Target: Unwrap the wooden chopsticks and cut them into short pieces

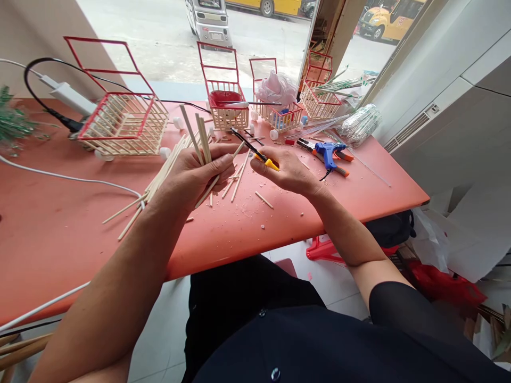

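Observation:
My left hand (195,170) is closed around several thin wooden sticks (203,139), some standing up from the fist. Between its thumb and fingers, one stick slants toward the right hand. My right hand (287,169) grips scissors (268,161) with dark blades and yellow handles, the blades pointing up and left beside that slanted stick. Whether the blades touch it, I cannot tell. Beneath and left of my left hand lies a pile of longer sticks (170,165). Short cut pieces (264,200) are scattered on the pink table (223,247) between and below the hands.
Small stick-built carts with red frames stand along the back: a large cart (123,125) at left, a cart (227,109) at centre, others further right. A blue glue gun (330,154) lies right, near a silvery bundle (361,125). A white cable (72,173) crosses the left side.

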The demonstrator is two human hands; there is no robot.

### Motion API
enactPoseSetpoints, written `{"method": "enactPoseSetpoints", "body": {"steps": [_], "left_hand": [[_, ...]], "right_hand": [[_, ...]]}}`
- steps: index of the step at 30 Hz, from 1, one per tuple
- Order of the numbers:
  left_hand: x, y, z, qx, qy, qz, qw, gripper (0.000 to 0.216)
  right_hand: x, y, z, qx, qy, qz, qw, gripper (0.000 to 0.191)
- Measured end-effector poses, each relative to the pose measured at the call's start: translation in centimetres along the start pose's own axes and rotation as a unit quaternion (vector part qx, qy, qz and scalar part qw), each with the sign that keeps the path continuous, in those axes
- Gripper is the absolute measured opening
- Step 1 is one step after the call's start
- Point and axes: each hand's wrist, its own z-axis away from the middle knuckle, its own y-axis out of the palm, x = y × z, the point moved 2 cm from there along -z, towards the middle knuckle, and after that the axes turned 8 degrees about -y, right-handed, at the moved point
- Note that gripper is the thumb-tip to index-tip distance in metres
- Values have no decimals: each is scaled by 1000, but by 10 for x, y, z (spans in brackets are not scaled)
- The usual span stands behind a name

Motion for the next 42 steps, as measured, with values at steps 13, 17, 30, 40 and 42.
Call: {"method": "enactPoseSetpoints", "body": {"steps": [13,17,30,40,42], "left_hand": [[-1,-3,0,11,30,5,999,23],[0,-4,-2,16,38,-5,999,23],[19,-22,-10,-44,84,-92,991,22],[17,-21,-9,-81,75,-64,992,16],[15,-20,-8,-80,77,-58,992,14]], "right_hand": [[1,2,2,-56,-30,-28,998,70],[3,0,2,-34,-18,-42,998,72],[-6,2,2,107,79,-255,958,72],[-2,-4,3,76,64,-142,985,65],[-1,-5,2,68,50,-110,990,67]]}}
